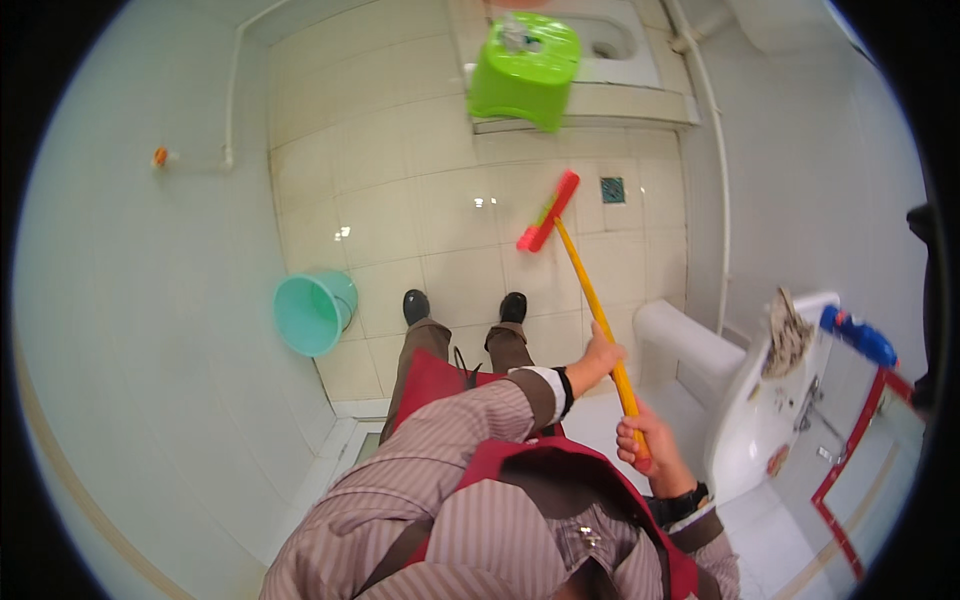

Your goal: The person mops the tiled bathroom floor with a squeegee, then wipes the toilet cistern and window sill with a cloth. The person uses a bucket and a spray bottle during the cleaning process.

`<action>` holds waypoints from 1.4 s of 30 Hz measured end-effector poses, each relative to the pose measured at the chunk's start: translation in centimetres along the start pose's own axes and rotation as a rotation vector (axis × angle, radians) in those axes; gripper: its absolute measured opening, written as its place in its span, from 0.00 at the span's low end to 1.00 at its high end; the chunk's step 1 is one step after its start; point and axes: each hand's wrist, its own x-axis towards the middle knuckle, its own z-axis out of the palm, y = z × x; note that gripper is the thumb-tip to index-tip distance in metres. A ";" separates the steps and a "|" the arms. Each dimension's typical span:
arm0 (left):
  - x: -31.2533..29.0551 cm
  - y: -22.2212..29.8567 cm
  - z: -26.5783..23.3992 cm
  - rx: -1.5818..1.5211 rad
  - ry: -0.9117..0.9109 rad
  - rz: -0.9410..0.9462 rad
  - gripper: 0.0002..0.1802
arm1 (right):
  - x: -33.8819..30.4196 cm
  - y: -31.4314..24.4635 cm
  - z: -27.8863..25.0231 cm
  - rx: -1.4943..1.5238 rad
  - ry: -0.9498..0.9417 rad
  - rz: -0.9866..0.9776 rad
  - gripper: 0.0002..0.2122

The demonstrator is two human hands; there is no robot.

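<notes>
Gripping the long yellow-handled floor squeegee (590, 300), my left hand (603, 352) closes around the shaft ahead of my right hand (640, 440), which clamps its top end; both sets of fingers are partly hidden. Its red blade (548, 211) rests on the tiled floor (400, 200), far beyond both grips. Left of them, the teal plastic bucket (314, 312) looks empty, though its bottom is hard to make out.

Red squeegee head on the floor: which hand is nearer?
Left. The left hand grips the yellow pole closer to the red squeegee head; the right hand holds its top end.
</notes>
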 end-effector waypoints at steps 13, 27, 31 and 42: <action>0.0 5.0 -23.4 -0.401 0.685 0.269 0.20 | 14.3 -0.7 13.9 -0.274 -0.551 0.282 0.15; 6.8 7.7 -41.1 -0.041 0.453 0.116 0.18 | 25.4 2.0 26.7 -0.018 -0.397 0.222 0.15; 2.5 8.7 -28.7 0.026 0.296 -0.137 0.54 | 14.7 1.1 23.3 0.062 -0.066 0.243 0.21; 2.1 15.0 -40.0 -0.398 0.622 0.233 0.34 | 19.6 -0.1 34.6 -0.248 -0.493 0.232 0.24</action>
